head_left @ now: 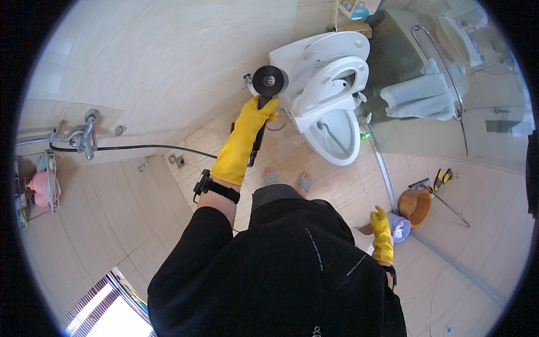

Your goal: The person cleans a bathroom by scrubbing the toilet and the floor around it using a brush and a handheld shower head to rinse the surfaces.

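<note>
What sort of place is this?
Almost certainly a bathroom, likely with a wet washing area: there's a white ceramic toilet with its lid up, a chrome wall-mounted mixer tap, and a pale grey cloth towel on a shiny metal rail.

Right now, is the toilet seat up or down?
Up: the seat and lid both stand raised, leaving the bowl uncovered below.

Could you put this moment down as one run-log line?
Left hand: gripping black shower head | Right hand: near purple bin, nothing visibly held | Toilet: lid and seat raised
</note>
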A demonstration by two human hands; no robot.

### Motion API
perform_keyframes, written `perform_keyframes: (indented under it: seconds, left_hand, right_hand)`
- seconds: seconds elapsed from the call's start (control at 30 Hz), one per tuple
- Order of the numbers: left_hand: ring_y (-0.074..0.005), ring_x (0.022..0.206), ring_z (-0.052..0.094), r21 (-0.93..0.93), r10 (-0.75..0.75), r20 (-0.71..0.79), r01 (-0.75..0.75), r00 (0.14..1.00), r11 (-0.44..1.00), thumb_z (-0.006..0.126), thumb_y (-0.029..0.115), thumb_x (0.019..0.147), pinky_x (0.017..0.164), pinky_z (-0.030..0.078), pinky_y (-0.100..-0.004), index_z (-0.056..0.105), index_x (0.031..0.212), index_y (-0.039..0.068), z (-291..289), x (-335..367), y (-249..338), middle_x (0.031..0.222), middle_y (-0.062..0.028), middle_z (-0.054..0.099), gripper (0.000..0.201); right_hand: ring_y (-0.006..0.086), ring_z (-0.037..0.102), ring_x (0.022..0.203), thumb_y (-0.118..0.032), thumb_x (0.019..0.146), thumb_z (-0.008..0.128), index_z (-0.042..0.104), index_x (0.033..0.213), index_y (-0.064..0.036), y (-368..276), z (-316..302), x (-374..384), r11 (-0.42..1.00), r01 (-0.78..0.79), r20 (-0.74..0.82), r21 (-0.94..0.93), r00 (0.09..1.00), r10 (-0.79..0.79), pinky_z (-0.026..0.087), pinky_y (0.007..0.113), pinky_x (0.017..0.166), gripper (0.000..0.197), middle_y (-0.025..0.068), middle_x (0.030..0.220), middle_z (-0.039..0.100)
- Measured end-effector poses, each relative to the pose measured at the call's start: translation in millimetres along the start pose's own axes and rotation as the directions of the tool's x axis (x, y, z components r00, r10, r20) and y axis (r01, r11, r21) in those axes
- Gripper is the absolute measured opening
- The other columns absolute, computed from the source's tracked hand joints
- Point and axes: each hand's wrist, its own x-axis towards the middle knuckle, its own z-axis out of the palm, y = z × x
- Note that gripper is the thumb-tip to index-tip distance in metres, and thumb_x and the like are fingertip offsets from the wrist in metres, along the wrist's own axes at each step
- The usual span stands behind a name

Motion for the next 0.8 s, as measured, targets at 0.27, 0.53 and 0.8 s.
perform_keyframes:
  seconds: [0.27, 0.53, 0.8]
  left_hand:
    - [-0.0133, 0.059, 0.059, 0.016, -0.013, 0.02, 0.013, 1.0, 1.0, 0.072, 0.03, 0.085, 0.057, 0.049, -0.026, 0.061, 0.102, 0.002, -1.0, 7.2, -13.6, 0.075, -0.0072, 0.064, 0.035]
    - [-0.0132, 0.059, 0.059, -0.034, -0.105, 0.013, 0.105, 0.994, 0.994, 0.072, 0.029, 0.086, 0.057, 0.05, -0.0257, 0.06, 0.102, 0.003, -7.5, 6.8, -44.7, 0.074, -0.0059, 0.064, 0.032]
    - [-0.013, 0.057, 0.058, -0.129, -0.164, -0.025, 0.16, 0.986, 0.979, 0.072, 0.03, 0.086, 0.055, 0.049, -0.0255, 0.062, 0.102, 0.004, -34.9, 4.2, -122.9, 0.072, -0.0049, 0.063, 0.032]
  right_hand:
    - [0.0287, 0.064, 0.091, -0.025, 0.086, 0.059, 0.057, 0.127, -0.0057, 2.6, -5.6, 8.3, 0.999, -0.044, -0.001, 0.002, 0.999, 0.044, 0.051, 0.036, 0.082, 0.045, 0.0194, 0.105, 0.065]
    - [0.0176, 0.059, 0.074, -0.022, 0.088, 0.058, 0.054, 0.13, -0.0048, 1.5, -2.8, 6.6, 0.999, 0.054, -0.016, 0.007, 0.998, -0.054, 0.048, 0.03, 0.067, 0.045, 0.0114, 0.092, 0.064]
    - [0.0175, 0.057, 0.079, -0.022, 0.09, 0.058, 0.053, 0.131, -0.0039, -30.2, -16.1, -9.1, 0.995, -0.103, 0.105, 0.02, 0.989, 0.1, 0.047, 0.031, 0.071, 0.045, 0.0111, 0.092, 0.063]
